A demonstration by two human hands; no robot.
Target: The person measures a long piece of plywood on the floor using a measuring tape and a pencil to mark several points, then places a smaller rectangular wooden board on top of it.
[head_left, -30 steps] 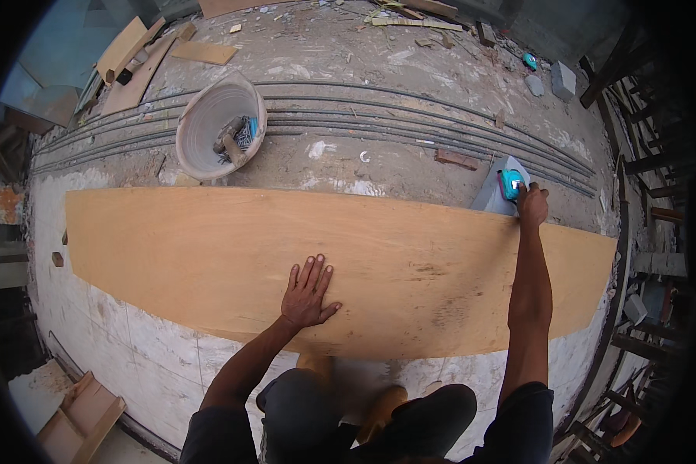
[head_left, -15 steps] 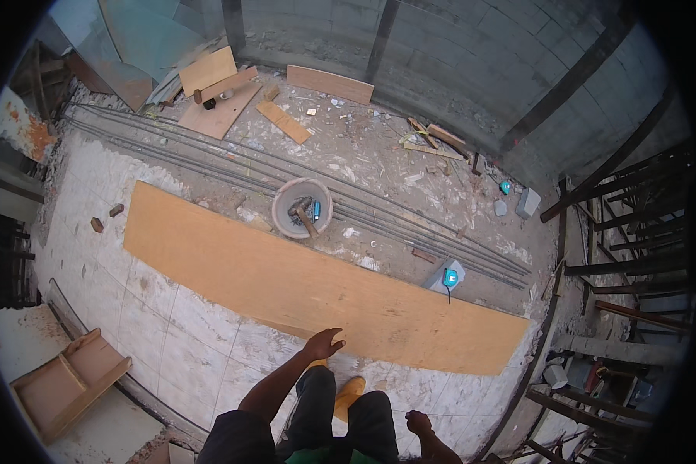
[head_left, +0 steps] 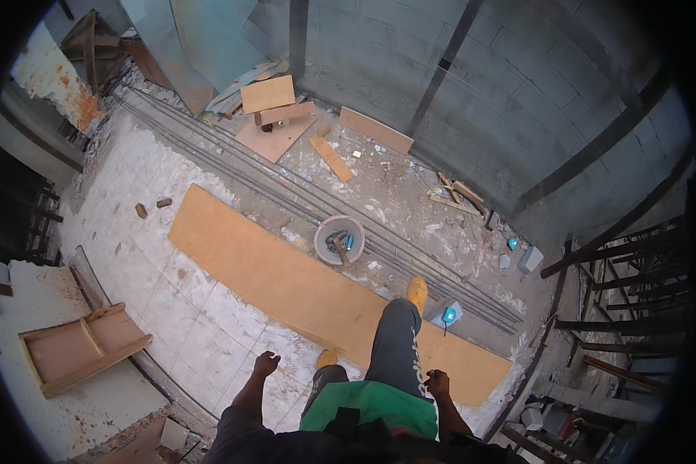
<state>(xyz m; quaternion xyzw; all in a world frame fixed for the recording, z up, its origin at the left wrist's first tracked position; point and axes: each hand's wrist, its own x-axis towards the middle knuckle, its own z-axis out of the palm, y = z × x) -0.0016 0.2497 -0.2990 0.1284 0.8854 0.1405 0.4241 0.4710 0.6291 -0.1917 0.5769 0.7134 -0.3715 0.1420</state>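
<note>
My left hand (head_left: 266,363) hangs over the white tiled floor, left of the long plywood board (head_left: 263,271), its fingers loosely bent and apart, holding nothing. Beside my right thigh is my right hand (head_left: 438,383), its fingers curled closed with nothing visible in them. The board lies flat below me. My right leg reaches across it, with a yellow boot (head_left: 417,295) near its far edge; the left boot (head_left: 326,359) is by the near edge. Beyond the board stands a round bucket (head_left: 339,224) containing a hammer (head_left: 341,249) and a small blue item.
Long metal rods (head_left: 286,182) run behind the bucket. A teal tape measure (head_left: 448,315) sits on a grey block (head_left: 441,308) at the board's far edge. Plywood offcuts (head_left: 274,139) and rubble lie near the back wall. A wooden frame (head_left: 85,348) is at left, dark beams (head_left: 626,325) at right.
My right leg has swung forward across the board. My left hand has drawn back leftward from above the board's edge, and my right hand has risen slightly. The view has shifted and turned.
</note>
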